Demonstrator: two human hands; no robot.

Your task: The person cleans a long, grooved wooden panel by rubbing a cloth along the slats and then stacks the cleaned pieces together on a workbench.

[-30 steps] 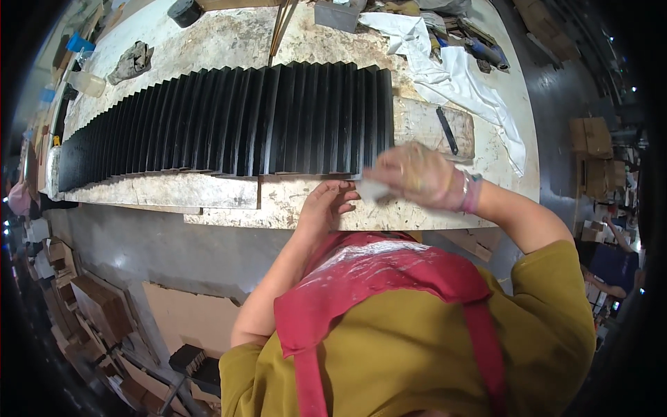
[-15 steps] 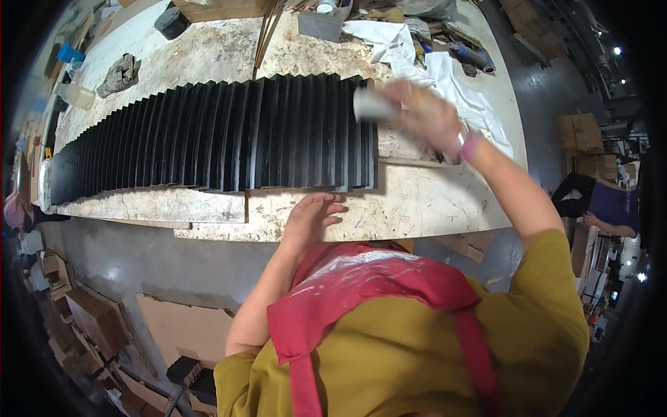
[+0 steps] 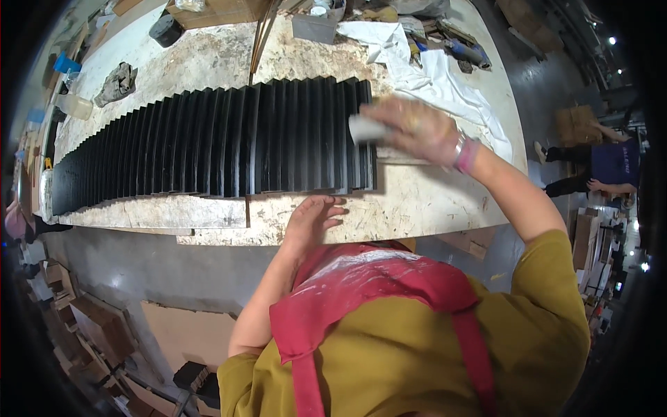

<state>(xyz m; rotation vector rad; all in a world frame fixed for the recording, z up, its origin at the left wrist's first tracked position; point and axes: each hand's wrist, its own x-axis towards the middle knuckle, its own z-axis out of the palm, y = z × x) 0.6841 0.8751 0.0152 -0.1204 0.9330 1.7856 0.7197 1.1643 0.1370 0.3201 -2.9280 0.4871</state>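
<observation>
A long row of black slats, set side by side with stepped ends, lies across the workbench. At the right end of the row my right hand is closed on a small white pad, which is against or just over the last slats. Motion blurs both the fingers and the pad, so its exact kind does not show. My left hand rests by the bench's front edge, just below the slats' near ends. Its fingers are loosely apart and hold nothing; whether the fingertips touch the slats I cannot tell.
White cloth is bunched at the back right beside assorted tools. Behind the slats stand a grey bin, a black round container and a crumpled grey rag. Another person is off to the right, beyond the bench.
My right hand and the white pad have shifted slightly down and left at the row's right end. My left hand stays nearly in place. The person at right has changed posture.
</observation>
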